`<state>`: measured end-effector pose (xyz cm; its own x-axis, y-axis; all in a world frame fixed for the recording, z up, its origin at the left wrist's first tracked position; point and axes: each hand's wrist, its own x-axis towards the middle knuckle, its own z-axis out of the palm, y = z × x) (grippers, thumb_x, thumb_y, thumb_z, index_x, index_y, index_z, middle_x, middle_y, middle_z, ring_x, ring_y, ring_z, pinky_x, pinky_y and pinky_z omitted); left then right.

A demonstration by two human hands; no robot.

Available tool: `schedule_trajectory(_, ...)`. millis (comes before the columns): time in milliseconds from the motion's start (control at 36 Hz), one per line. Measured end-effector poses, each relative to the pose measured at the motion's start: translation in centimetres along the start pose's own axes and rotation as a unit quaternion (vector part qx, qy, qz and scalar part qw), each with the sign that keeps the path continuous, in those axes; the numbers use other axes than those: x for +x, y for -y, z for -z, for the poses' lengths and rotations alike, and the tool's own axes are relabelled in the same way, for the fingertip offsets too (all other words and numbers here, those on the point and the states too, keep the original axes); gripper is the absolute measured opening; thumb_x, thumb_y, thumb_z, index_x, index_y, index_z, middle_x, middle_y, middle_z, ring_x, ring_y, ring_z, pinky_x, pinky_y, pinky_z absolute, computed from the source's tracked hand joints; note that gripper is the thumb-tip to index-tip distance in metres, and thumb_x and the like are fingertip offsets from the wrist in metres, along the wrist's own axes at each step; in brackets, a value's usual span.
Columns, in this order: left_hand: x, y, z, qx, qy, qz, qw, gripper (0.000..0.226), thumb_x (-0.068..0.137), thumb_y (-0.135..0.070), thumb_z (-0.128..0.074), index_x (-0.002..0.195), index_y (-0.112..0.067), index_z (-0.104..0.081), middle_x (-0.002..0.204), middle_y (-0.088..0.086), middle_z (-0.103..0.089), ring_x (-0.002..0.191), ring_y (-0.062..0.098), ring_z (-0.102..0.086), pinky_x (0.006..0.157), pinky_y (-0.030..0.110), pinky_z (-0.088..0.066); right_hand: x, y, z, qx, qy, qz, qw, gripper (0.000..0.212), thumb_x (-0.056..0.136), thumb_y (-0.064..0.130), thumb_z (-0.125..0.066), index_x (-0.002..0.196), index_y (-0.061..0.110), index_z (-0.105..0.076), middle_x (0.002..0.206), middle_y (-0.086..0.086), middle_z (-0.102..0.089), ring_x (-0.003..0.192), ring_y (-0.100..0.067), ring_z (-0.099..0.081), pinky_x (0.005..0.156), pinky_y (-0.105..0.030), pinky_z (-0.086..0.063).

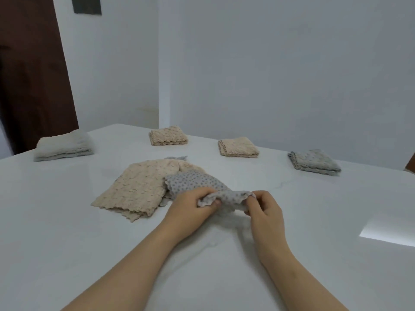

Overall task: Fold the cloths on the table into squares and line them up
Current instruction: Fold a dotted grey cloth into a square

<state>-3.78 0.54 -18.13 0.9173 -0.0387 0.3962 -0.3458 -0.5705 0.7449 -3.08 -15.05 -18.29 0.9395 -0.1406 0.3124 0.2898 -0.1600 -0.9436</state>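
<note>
From where I stand, the likeliest trouble is the grey dotted cloth dragging its neighbour. Its far end lies over the edge of the beige cloth, which is spread loose on the table, so a quick pull toward the person could rumple or shift the beige one. The grey cloth is also bunched between the hands rather than stretched flat. If it is folded like that the edges may not meet, and the square would come out crooked beside the four folded cloths lined up along the far side: a pale grey one, two beige and a grey one.

Both hands are closed on the near edge of the grey cloth. The left hand pinches a gathered fold between thumb and curled fingers. The right hand, close beside it, nips the scalloped hem in its fingertips. That edge looks lifted just off the table.
</note>
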Motion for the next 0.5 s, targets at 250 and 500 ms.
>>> schedule_trajectory(250,1.0,-0.7,-0.2,-0.197,-0.040,0.156,0.967,0.028,0.094,-0.027,-0.050,0.069,-0.024,-0.063,0.040,-0.012,-0.044,0.035,0.000,-0.039,0.044,0.020,-0.031,1.4,-0.4,0.0,0.001,-0.067,-0.017,0.998,0.013,0.092,0.020,-0.052,0.081,0.026,-0.047,0.081,0.003,-0.055,0.074,-0.014,-0.053,0.072,-0.031,-0.045)
schedule_trajectory(500,1.5,0.1,0.1,-0.226,-0.111,0.206,0.946,0.035,0.093,-0.032,-0.052,0.087,0.001,-0.061,0.049,0.004,-0.049,0.039,0.013,-0.044,0.046,0.023,-0.035,1.0,-0.1,-0.5,-0.068,-0.021,-0.016,0.997,0.031,0.081,0.029,-0.067,0.096,0.026,-0.039,0.097,0.007,-0.039,0.088,-0.008,-0.044,0.071,-0.014,-0.036)
